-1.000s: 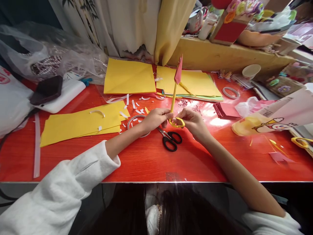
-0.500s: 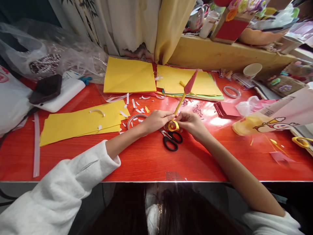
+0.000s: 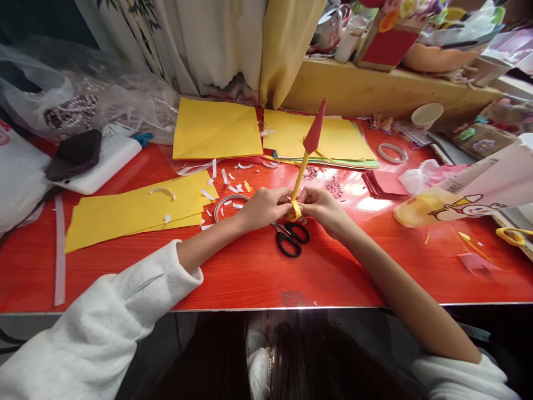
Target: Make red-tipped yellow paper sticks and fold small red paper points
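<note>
A thin yellow paper stick (image 3: 300,176) with a pointed red paper tip (image 3: 315,130) stands nearly upright between my hands. At its lower end is a looped yellow paper strip (image 3: 295,210). My left hand (image 3: 268,208) pinches the stick's base from the left. From the right, the fingers of my right hand (image 3: 320,208) close on the looped strip. Black-handled scissors (image 3: 290,242) lie just below my hands on the red table (image 3: 233,278), their blades partly hidden.
Yellow sheets (image 3: 219,130) and a second stack (image 3: 333,139) lie at the back. Cut yellow strips (image 3: 125,214), paper scraps and a tape roll (image 3: 220,206) are on the left. Folded red paper (image 3: 385,184) and a drink cup (image 3: 453,191) stand right.
The stick has swung more upright, its red tip moving left and up. The yellow loop at its base has turned and looks narrower. The whole view has shifted slightly.
</note>
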